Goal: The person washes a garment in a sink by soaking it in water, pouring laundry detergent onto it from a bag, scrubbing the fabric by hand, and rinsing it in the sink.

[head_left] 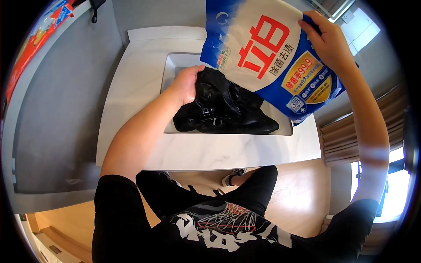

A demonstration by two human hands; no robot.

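Past the marbled bench's [228,151] front edge, shiny black cloth [232,109] lies bunched in a sink [176,65], covering much of it. The left hand [187,83] is beside both cloth and bag; its grip is unclear. Above, the right hand [320,37] pinches the blue-and-white bag [267,57], whose top is cut off.

Basin [285,127] set into countertop [237,153]; cloth [226,107] heaped within. Bag [263,52] held over basin's rear right, its right edge gripped by right hand [328,41]. Left hand [186,85] placed at cloth's upper left, near bag's left corner. Countertop flanked by panel [66,114], left; curtain [364,131], right.
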